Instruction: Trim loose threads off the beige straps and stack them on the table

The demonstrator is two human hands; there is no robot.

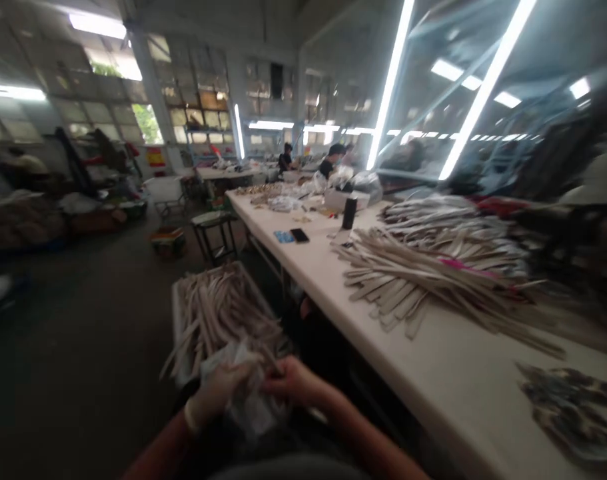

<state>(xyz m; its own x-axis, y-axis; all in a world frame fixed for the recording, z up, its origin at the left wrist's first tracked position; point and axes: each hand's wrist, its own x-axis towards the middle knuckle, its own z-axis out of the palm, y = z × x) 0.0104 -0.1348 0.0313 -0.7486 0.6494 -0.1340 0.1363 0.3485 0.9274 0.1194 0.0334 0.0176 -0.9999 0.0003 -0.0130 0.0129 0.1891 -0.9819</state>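
- Head view: one narrow strip (270, 360) was held low over the lap, just beside the crate, pinched between thumb and curled fingers of the right hand (298, 383).
- The gloved left hand (220, 393) was set against some whitish sheet (253, 413), cloth or plastic; too blurry to tell how its fingers were closed.
- Handling-wise, imo, the strip was best gripped near its end and kept flat, with the loose sheet kept clear of the fingertips so nothing got snagged or twisted.
- Counts: two hands, one glove, one strip made out in the grip, maybe more hidden.
- One crate (176, 320) was heaped with strips, way too tangled to be counted.
- On the one long table (383, 340): one phone (299, 235), one blue packet (284, 237), one dark cylinder (350, 213), one patterned bundle (573, 407), plus piled strips (408, 280), uncountable.
- Farther out, one stool (212, 219) and two people (286, 160) were clearly seen; others were lost in blur.
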